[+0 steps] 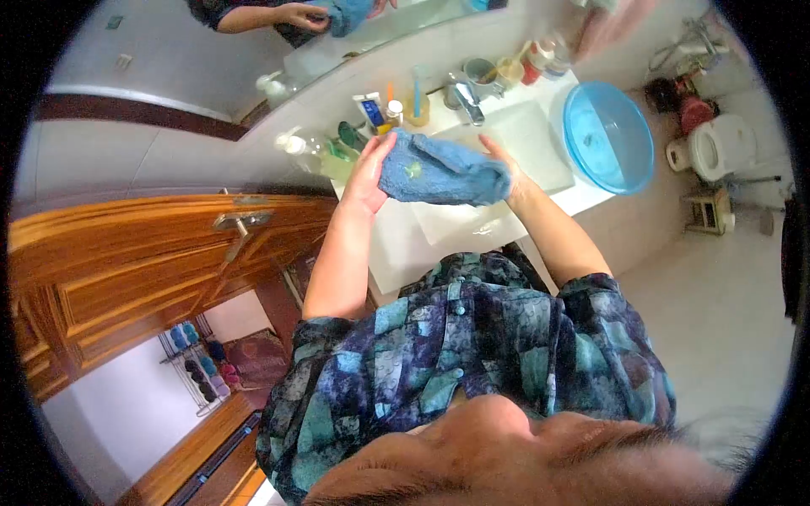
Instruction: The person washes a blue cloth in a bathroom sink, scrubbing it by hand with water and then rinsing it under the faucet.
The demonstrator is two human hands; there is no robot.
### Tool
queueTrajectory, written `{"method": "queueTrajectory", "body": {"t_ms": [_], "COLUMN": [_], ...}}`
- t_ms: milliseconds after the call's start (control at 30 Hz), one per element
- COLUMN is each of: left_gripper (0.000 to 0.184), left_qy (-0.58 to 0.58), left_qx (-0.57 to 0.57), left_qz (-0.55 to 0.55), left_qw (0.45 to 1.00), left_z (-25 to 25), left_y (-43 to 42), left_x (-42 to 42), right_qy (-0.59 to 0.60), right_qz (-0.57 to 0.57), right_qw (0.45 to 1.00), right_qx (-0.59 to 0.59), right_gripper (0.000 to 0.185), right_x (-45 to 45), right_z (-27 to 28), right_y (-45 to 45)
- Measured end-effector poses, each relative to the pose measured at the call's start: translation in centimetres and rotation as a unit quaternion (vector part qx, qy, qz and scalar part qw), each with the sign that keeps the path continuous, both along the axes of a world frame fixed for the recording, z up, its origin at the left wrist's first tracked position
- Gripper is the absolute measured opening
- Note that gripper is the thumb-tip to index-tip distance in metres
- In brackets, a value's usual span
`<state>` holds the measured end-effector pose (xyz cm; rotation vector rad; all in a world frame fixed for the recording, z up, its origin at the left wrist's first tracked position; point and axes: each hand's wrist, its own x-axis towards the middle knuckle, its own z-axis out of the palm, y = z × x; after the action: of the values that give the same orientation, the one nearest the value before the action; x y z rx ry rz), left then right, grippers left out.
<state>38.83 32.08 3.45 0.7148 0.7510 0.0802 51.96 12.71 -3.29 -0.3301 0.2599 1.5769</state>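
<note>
A blue towel [443, 173], folded and bunched, is stretched between both hands above the sink [540, 143]. It has a small light green mark near its left part. My left hand [369, 173] grips the towel's left end, with thumb and fingers at its edge. My right hand [513, 175] holds the other end; its thumb sticks up while the remaining fingers are hidden behind the cloth. The faucet [467, 103] stands beyond the towel, at the back of the sink.
A blue basin [609, 137] sits at the counter's right end. Pump bottles [297, 145], a toothpaste tube [371, 110] and cups [481, 74] line the back, below a mirror [177, 67]. A wooden door [152, 278] is at left, a toilet [721, 148] at far right.
</note>
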Motion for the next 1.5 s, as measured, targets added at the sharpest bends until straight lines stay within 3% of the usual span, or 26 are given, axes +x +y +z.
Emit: {"method": "queueTrajectory", "body": {"t_ms": [67, 100, 133, 200, 233, 367, 433, 467, 500, 533, 600, 633, 667, 733, 800, 867, 933, 1000, 1067, 1133, 1233, 1267, 1333, 1433, 1467, 1500], "left_gripper": [0.027, 0.028, 0.029, 0.036, 0.035, 0.036, 0.041, 0.042, 0.043, 0.045, 0.051, 0.051, 0.05, 0.048, 0.049, 0.053, 0.051, 0.049, 0.047, 0.046, 0.049, 0.051, 0.049, 0.046, 0.046, 0.047], "left_qy": [0.006, 0.022, 0.038, 0.065, 0.067, 0.053, 0.052, -0.011, -0.081, -0.15, -0.062, -0.069, -0.076, -0.068, -0.064, -0.189, -0.14, -0.058, -0.102, -0.082, -0.032, -0.072, -0.111, -0.101, -0.096, -0.091], "left_qx": [-0.083, -0.138, -0.193, -0.27, -0.254, -0.276, -0.233, -0.233, -0.249, -0.264, -0.203, -0.193, -0.183, -0.212, -0.239, -0.322, -0.289, -0.202, -0.242, -0.256, -0.302, -0.272, -0.277, -0.207, -0.261, -0.271], "left_qz": [0.004, -0.007, -0.018, -0.033, -0.031, 0.005, 0.016, -0.017, -0.026, -0.034, -0.009, -0.017, -0.026, -0.013, 0.0, -0.06, 0.032, 0.021, -0.026, 0.002, 0.0, 0.021, 0.031, -0.041, -0.048, -0.049], "left_qw": [0.997, 0.99, 0.98, 0.96, 0.965, 0.96, 0.971, 0.972, 0.965, 0.952, 0.977, 0.979, 0.98, 0.975, 0.969, 0.926, 0.946, 0.977, 0.964, 0.963, 0.953, 0.959, 0.954, 0.972, 0.959, 0.957], "left_z": [-0.3, -0.8, -1.4, -2.9, -3.7, -9.5, -8.4, -8.9, -10.7, -12.1, -5.7, -5.3, -5.2, -5.4, -5.8, -9.6, -6.7, -6.7, -6.1, -6.0, -7.4, -7.5, -8.0, -7.1, -6.5, -5.9], "left_y": [-1.4, -1.9, -2.5, -4.1, -5.3, -8.5, -10.0, -10.2, -10.4, -10.7, -12.8, -13.0, -13.2, -13.6, -13.1, -11.0, -12.3, -12.5, -13.0, -13.2, -11.0, -11.4, -11.9, -11.1, -11.0, -10.8], "left_x": [0.9, 1.4, 2.0, 2.7, 2.9, 3.6, 4.2, 4.2, 3.5, 2.7, 4.1, 4.6, 5.0, 4.9, 4.5, 3.0, 3.4, 4.0, 3.8, 3.4, 2.6, 2.4, 2.9, 2.9, 2.8, 2.9], "right_qy": [0.031, -0.021, -0.077, -0.189, -0.179, -0.294, -0.558, -0.67, -0.717, -0.773, -0.802, -0.75, -0.724, -0.684, -0.724, -0.782, -0.797, -0.774, -0.718, -0.707, -0.783, -0.785, -0.817, -0.753, -0.711, -0.657], "right_qz": [-0.059, -0.058, -0.051, -0.069, -0.084, -0.195, -0.154, -0.117, -0.201, -0.138, -0.136, -0.122, -0.102, -0.083, -0.117, -0.096, -0.111, -0.093, -0.066, -0.043, -0.075, -0.066, -0.096, -0.098, -0.09, -0.039], "right_qw": [0.998, 0.997, 0.993, 0.969, 0.963, 0.892, 0.747, 0.657, 0.607, 0.547, 0.431, 0.459, 0.441, 0.497, 0.48, 0.484, 0.48, 0.467, 0.466, 0.494, 0.475, 0.493, 0.456, 0.457, 0.49, 0.602], "right_qx": [-0.011, -0.041, -0.068, -0.14, -0.182, -0.284, -0.327, -0.324, -0.278, -0.291, -0.39, -0.46, -0.52, -0.528, -0.481, -0.381, -0.35, -0.417, -0.514, -0.504, -0.396, -0.37, -0.341, -0.464, -0.496, -0.452], "right_gripper": [0.083, 0.082, 0.066, 0.054, 0.041, 0.028, 0.026, 0.028, 0.031, 0.029, 0.031, 0.034, 0.035, 0.034, 0.034, 0.032, 0.029, 0.029, 0.031, 0.03, 0.025, 0.025, 0.026, 0.026, 0.032, 0.044], "right_x": [0.1, 0.1, 0.2, -0.3, 0.1, -0.3, -2.3, -3.5, -5.2, -5.0, -2.6, -0.4, 2.0, 3.0, 0.1, -4.4, -5.0, -2.0, 1.6, 0.9, -4.3, -5.5, -5.0, 0.2, 1.8, 3.5], "right_z": [0.2, -0.8, -1.9, -1.4, -1.0, -0.4, 0.2, 2.4, 4.8, 4.1, 2.1, 1.7, 1.3, -0.4, -0.3, 2.8, 3.7, 1.0, -0.1, -0.5, 1.4, 2.9, 2.9, -2.0, -2.5, -4.1], "right_y": [-1.8, -1.7, -1.6, -0.4, -0.3, 0.4, 0.2, 0.0, 0.2, -0.3, 0.3, 0.9, 1.3, 1.2, 1.1, 0.9, 0.9, 1.4, 1.5, 1.1, 1.0, 1.0, 1.2, 1.9, 1.7, 1.2]}}
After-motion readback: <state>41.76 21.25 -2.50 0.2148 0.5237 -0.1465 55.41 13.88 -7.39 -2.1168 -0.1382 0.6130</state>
